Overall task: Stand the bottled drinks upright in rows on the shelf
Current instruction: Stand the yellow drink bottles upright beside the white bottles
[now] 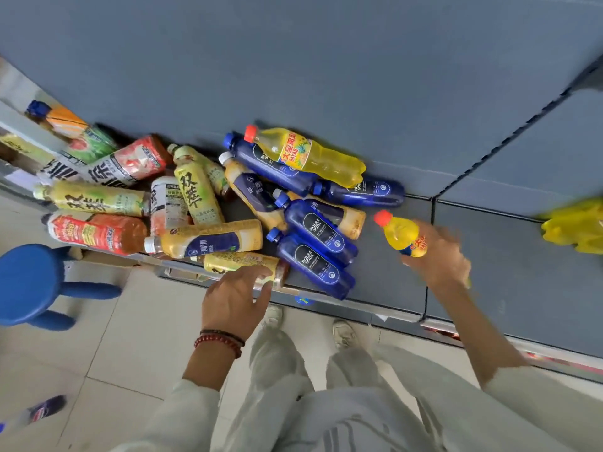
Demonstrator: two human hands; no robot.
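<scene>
the small yellow bottle [403,238] with the orange cap is in the right hand [439,259], whose fingers are curled round its lower half, so only the cap, shoulder and part of the label show. its long axis runs slantwise: cap up and to the left toward the heap, base buried in the palm, so it looks tilted rather than upright. it hangs over a bare stretch of the shelf [505,272], just right of the heap. further right, at the frame's edge, is a yellow blur [574,228] that may be more of the same drink; too smeared to tell whether it stands.

to the left lie the blue soda bottles [313,230], and behind them a large yellow bottle [313,154] on its side. the left hand [233,293] is spread, fingers straight, laid on a tea bottle [241,261] that lies along the shelf's front edge, its axis roughly across the body.

judging from this, the move in hand is the right hand's: bring the base down and the cap straight up, on the bare shelf on its own side.
</scene>
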